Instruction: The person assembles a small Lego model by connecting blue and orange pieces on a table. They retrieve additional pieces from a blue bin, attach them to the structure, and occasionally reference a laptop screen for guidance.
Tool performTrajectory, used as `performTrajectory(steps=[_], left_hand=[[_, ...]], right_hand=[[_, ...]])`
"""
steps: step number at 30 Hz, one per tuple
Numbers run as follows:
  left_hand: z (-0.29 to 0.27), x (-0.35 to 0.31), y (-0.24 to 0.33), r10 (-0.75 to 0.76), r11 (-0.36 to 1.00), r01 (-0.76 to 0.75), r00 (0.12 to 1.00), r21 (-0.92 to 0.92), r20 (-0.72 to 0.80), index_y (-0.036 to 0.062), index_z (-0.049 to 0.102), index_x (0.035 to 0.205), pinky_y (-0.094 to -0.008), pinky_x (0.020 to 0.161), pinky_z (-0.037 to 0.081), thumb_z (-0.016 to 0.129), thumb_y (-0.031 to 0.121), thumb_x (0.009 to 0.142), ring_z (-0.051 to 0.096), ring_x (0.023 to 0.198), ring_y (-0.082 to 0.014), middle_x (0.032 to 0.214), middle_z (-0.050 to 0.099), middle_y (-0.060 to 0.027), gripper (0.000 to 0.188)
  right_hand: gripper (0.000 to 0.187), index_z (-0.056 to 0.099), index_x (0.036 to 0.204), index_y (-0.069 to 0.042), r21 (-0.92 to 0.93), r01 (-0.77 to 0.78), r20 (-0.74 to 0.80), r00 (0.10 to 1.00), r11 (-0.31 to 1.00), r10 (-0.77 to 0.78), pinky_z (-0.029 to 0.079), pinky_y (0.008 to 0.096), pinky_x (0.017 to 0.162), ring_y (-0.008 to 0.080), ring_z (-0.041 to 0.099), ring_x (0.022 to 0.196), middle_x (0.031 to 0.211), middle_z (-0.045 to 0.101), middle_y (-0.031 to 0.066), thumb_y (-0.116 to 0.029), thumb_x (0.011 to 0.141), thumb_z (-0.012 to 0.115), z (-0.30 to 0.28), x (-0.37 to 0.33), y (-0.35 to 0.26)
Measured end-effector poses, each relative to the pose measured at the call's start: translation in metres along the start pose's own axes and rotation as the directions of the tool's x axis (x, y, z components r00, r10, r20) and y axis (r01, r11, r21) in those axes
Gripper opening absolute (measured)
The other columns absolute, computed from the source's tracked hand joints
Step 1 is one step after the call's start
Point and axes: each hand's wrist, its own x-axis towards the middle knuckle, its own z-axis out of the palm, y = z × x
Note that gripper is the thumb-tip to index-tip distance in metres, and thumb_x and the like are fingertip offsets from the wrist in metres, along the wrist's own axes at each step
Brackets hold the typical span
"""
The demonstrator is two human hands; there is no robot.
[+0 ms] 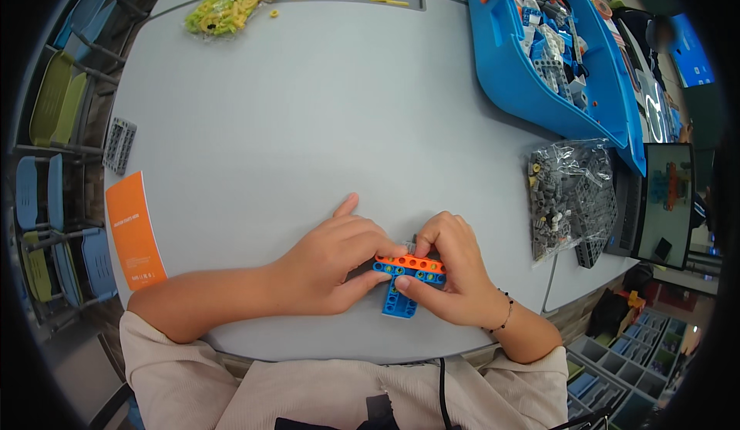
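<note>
Hands curl together: left hand (327, 264) and right hand (455, 272) pinch the brick assembly (405, 276).

Both hands meet low and centre, fingers curled inward.

The left hand (335, 264) comes in from the lower left on a bare forearm that lies nearly level, its sleeve pushed up past the elbow. Its index finger stretches forward and apart from the rest, while the other fingers bend toward the right hand — the thumb tucked underneath, pointing the same way. The right hand (455, 276) enters from the lower right, wrist bent and ringed by a thin dark beaded bracelet. Its fingers arch down in a pinch, thumb lying flat just below them. The two hands' fingertips sit just beside each other, almost touching.
</note>
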Motion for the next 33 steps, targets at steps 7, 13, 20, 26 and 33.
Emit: performTrajectory(steps=[7, 13, 20, 26, 33], left_hand=[[-0.001, 0.004, -0.004, 0.04, 0.997, -0.04, 0.999, 0.062, -0.005, 0.0101, 0.06, 0.11, -0.0603, 0.108, 0.022, 0.066, 0.009, 0.08, 0.057, 0.088, -0.0239, 0.089, 0.058, -0.0049, 0.03], [-0.001, 0.003, -0.004, 0.053, 0.995, -0.053, 0.999, 0.089, 0.009, 0.0107, 0.061, 0.11, -0.0604, 0.108, 0.022, 0.067, 0.01, 0.079, 0.057, 0.089, -0.0231, 0.089, 0.058, -0.0045, 0.032], [0.0, 0.003, -0.004, 0.086, 0.982, -0.082, 0.996, 0.172, -0.011, 0.0095, 0.066, 0.103, -0.0554, 0.111, 0.017, 0.071, 0.012, 0.076, 0.06, 0.085, -0.0169, 0.087, 0.061, -0.0021, 0.028], [-0.005, 0.003, -0.002, 0.099, 0.977, -0.1, 0.995, 0.186, 0.016, 0.0089, 0.065, 0.099, -0.0578, 0.11, 0.014, 0.074, 0.026, 0.074, 0.058, 0.087, -0.0214, 0.086, 0.059, -0.004, 0.031], [0.004, 0.007, 0.0, 0.017, 0.977, -0.008, 0.999, 0.212, -0.042, 0.0102, 0.059, 0.085, -0.0607, 0.11, 0.013, 0.074, 0.034, 0.076, 0.056, 0.088, -0.0224, 0.084, 0.057, -0.0032, 0.03]], right_hand=[[0.03, 0.053, 0.092, -0.008, 0.159, 0.045, 0.076, 0.995, 0.986, -0.058, 0.036, 0.0339, 0.072, 0.0231, 0.048, 0.078, 0.086, 0.052, 0.0062, -0.021, 0.074, 0.072, -0.015, 0.002, 0.012], [0.028, 0.052, 0.093, -0.008, 0.166, 0.052, 0.084, 0.994, 0.985, -0.066, 0.037, 0.0339, 0.073, 0.024, 0.049, 0.08, 0.087, 0.053, 0.0075, -0.018, 0.074, 0.071, -0.016, 0.001, 0.012], [0.029, 0.05, 0.091, -0.008, 0.131, 0.018, 0.102, 0.994, 0.991, -0.032, 0.037, 0.0347, 0.072, 0.0258, 0.047, 0.079, 0.085, 0.052, 0.0085, -0.015, 0.072, 0.071, -0.018, 0.001, 0.01], [0.029, 0.05, 0.09, -0.008, 0.124, 0.036, 0.091, 0.995, 0.992, -0.047, 0.037, 0.0353, 0.072, 0.0259, 0.047, 0.079, 0.085, 0.052, 0.0079, -0.016, 0.072, 0.071, -0.017, 0.001, 0.01], [0.029, 0.05, 0.09, -0.008, 0.103, 0.075, 0.073, 0.994, 0.992, -0.083, 0.037, 0.0351, 0.072, 0.0251, 0.047, 0.079, 0.085, 0.052, 0.0071, -0.018, 0.073, 0.071, -0.014, 0.0, 0.014]])
